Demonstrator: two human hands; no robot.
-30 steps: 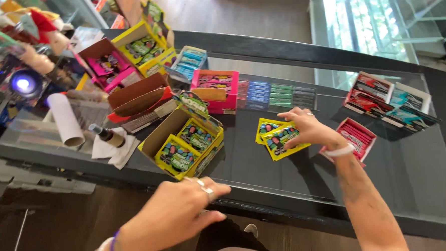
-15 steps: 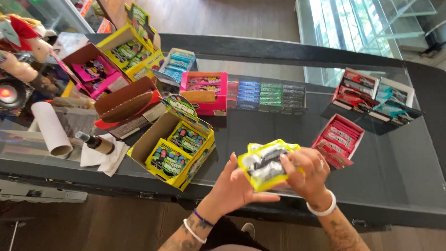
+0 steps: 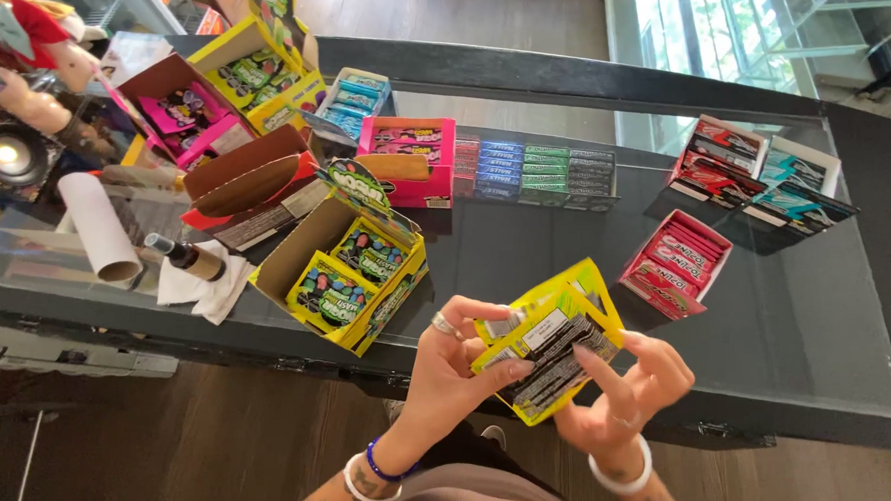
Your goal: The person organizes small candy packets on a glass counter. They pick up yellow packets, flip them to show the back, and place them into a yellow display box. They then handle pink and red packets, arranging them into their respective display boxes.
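Note:
Both hands hold a small stack of yellow candy packets above the near edge of the dark counter, backs facing up. My left hand grips their left side, a ring on one finger. My right hand supports them from below and right, fingers spread. Just left of the hands stands an open yellow display box with more of the same packets inside.
On the counter lie a red box of gum packs, a row of blue and green gum packs, a pink box, more open boxes at the far left and right, a paper roll and a small bottle.
My right hand lifted the yellow packets off the counter and my left hand joined it; they now hold the packets closer to me, turned over.

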